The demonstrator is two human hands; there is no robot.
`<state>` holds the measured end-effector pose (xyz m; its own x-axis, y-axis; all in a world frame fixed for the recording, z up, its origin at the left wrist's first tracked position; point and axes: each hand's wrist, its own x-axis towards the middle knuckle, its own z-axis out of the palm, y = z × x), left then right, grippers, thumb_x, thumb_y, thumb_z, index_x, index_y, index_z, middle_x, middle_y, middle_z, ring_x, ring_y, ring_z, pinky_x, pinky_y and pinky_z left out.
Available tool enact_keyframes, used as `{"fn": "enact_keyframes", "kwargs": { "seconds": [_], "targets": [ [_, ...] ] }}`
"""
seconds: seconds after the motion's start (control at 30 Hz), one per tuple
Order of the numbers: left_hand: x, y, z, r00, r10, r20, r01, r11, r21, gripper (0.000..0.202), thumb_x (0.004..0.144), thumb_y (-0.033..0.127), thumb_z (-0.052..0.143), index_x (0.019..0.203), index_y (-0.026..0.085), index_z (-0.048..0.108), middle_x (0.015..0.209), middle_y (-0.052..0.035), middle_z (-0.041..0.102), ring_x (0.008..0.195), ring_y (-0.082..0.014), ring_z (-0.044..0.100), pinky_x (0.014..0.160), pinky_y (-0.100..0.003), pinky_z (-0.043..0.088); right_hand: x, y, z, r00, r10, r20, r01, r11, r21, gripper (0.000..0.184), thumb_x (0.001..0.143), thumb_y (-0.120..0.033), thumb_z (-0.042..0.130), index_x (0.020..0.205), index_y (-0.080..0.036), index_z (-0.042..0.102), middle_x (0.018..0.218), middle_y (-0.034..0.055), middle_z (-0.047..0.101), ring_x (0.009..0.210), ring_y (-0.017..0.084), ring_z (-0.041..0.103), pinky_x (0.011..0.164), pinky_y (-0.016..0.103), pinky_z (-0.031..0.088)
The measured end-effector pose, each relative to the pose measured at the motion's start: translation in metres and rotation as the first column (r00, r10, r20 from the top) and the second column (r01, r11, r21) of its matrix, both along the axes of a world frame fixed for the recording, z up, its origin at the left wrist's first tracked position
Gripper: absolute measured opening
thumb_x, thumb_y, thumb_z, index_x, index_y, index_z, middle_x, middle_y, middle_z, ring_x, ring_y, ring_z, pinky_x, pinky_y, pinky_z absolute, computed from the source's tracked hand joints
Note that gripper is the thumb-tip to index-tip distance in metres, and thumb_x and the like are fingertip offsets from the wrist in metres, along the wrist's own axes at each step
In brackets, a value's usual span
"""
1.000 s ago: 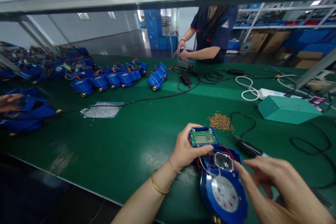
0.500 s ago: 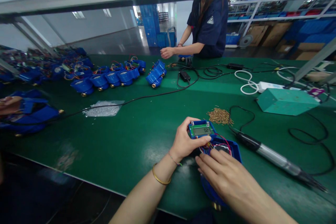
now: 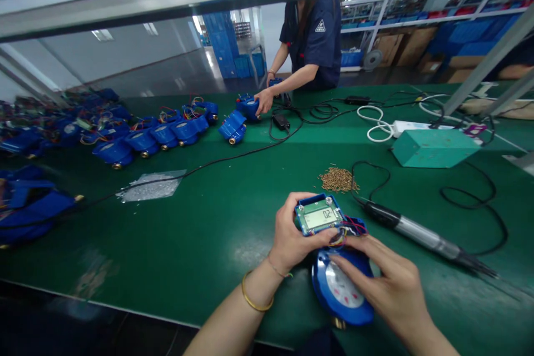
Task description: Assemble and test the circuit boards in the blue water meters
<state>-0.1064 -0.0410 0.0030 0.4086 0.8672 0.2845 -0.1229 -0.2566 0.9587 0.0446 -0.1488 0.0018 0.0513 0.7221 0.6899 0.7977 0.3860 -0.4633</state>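
A blue water meter [image 3: 339,289] with a white dial lies on the green table [image 3: 200,222] in front of me. My left hand [image 3: 292,233] grips its blue display module [image 3: 319,214], a small green board with an LCD, joined to the meter by red and yellow wires. My right hand [image 3: 390,283] wraps round the meter body, fingers closed on its upper edge by the wires.
An electric screwdriver [image 3: 421,233] with a black cable lies right of the meter, a pile of small brass screws [image 3: 339,179] behind it. A teal box [image 3: 434,147], a plastic bag [image 3: 151,186] and several blue meters [image 3: 167,132] lie farther off. A co-worker's hand [image 3: 263,101] touches a meter.
My right hand shifted from covering the open meter housing to gripping its side, so the white dial shows again. The co-worker's hand reached down to a meter. The view swung slightly right.
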Motion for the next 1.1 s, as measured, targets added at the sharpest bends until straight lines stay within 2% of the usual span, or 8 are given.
{"fn": "enact_keyframes", "kwargs": {
  "seconds": [0.1, 0.2, 0.27, 0.4, 0.53, 0.8, 0.97, 1.1],
  "targets": [
    [0.005, -0.004, -0.001, 1.0, 0.001, -0.004, -0.001, 1.0, -0.004, 0.056, 0.065, 0.033, 0.087, 0.113, 0.021, 0.06, 0.103, -0.0044, 0.07, 0.09, -0.0204, 0.069, 0.082, -0.031, 0.056, -0.002, 0.003, -0.002, 0.993, -0.056, -0.107, 0.05, 0.997, -0.052, 0.01, 0.095, -0.028, 0.066, 0.099, -0.02, 0.062, 0.084, -0.0013, 0.07, 0.068, 0.011, 0.069, 0.067, 0.017, 0.057],
    [0.009, -0.008, -0.003, 1.0, -0.025, 0.01, 0.025, 1.0, -0.015, 0.057, 0.065, 0.036, 0.087, 0.113, 0.021, 0.06, 0.105, -0.0053, 0.07, 0.091, -0.0215, 0.068, 0.081, -0.033, 0.057, -0.001, 0.004, -0.005, 0.994, -0.045, -0.099, 0.043, 0.999, -0.025, 0.003, 0.096, -0.02, 0.062, 0.097, -0.021, 0.064, 0.088, -0.0009, 0.071, 0.075, 0.012, 0.07, 0.075, 0.018, 0.056],
    [0.011, -0.009, -0.004, 0.999, -0.049, 0.021, 0.049, 0.999, 0.002, 0.058, 0.064, 0.039, 0.087, 0.113, 0.021, 0.061, 0.106, -0.0054, 0.07, 0.095, -0.0224, 0.068, 0.092, -0.037, 0.055, -0.001, 0.005, -0.006, 0.996, -0.044, -0.078, 0.044, 0.999, -0.007, 0.009, 0.096, -0.016, 0.058, 0.091, -0.02, 0.065, 0.086, 0.0, 0.071, 0.078, 0.013, 0.07, 0.079, 0.021, 0.055],
    [0.014, -0.009, -0.004, 0.994, -0.107, 0.008, 0.106, 0.992, 0.067, 0.056, 0.065, 0.043, 0.087, 0.112, 0.021, 0.063, 0.103, -0.0028, 0.072, 0.097, -0.0218, 0.069, 0.123, -0.051, 0.024, -0.003, 0.006, -0.005, 0.998, -0.048, -0.03, 0.047, 0.998, -0.03, 0.021, 0.095, -0.012, 0.051, 0.082, -0.018, 0.066, 0.08, 0.0016, 0.071, 0.076, 0.017, 0.068, 0.085, 0.03, 0.052],
    [0.016, -0.005, -0.004, 0.993, -0.12, -0.008, 0.12, 0.991, 0.059, 0.059, 0.066, 0.051, 0.084, 0.111, 0.02, 0.062, 0.103, -0.0039, 0.072, 0.098, -0.0231, 0.069, 0.124, -0.052, 0.02, -0.004, 0.008, -0.002, 0.997, -0.077, 0.012, 0.078, 0.989, -0.125, 0.027, 0.09, -0.011, 0.05, 0.069, -0.018, 0.065, 0.073, 0.0034, 0.069, 0.079, 0.024, 0.062, 0.08, 0.041, 0.045],
    [0.013, 0.001, -0.001, 0.969, -0.206, -0.139, 0.224, 0.965, 0.135, 0.061, 0.066, 0.054, 0.084, 0.111, 0.018, 0.063, 0.1, -0.0031, 0.072, 0.097, -0.0224, 0.069, 0.126, -0.05, 0.017, -0.002, 0.014, -0.003, 0.98, -0.196, -0.023, 0.169, 0.898, -0.407, 0.033, 0.071, -0.003, 0.049, 0.09, -0.019, 0.07, 0.087, 0.0068, 0.066, 0.087, 0.025, 0.058, 0.079, 0.044, 0.045],
    [0.011, 0.001, -0.001, 0.967, -0.146, -0.209, 0.185, 0.966, 0.183, 0.062, 0.069, 0.056, 0.081, 0.113, 0.018, 0.061, 0.102, -0.0056, 0.073, 0.097, -0.0241, 0.07, 0.123, -0.053, 0.024, 0.007, -0.006, 0.005, 1.0, 0.0, -0.002, -0.001, 0.893, -0.451, 0.026, 0.095, -0.018, 0.049, 0.096, -0.021, 0.075, 0.114, 0.01, 0.069, 0.113, 0.028, 0.06, 0.091, 0.045, 0.054],
    [0.014, -0.001, -0.002, 0.964, -0.134, -0.23, 0.191, 0.95, 0.247, 0.061, 0.069, 0.052, 0.082, 0.114, 0.018, 0.061, 0.103, -0.0055, 0.074, 0.096, -0.024, 0.072, 0.124, -0.056, 0.023, 0.032, -0.03, 0.02, 0.988, 0.147, 0.046, -0.125, 0.94, -0.317, 0.03, 0.102, -0.031, 0.049, 0.122, -0.024, 0.07, 0.12, 0.0065, 0.07, 0.116, 0.024, 0.065, 0.097, 0.036, 0.057]
  ]
}}
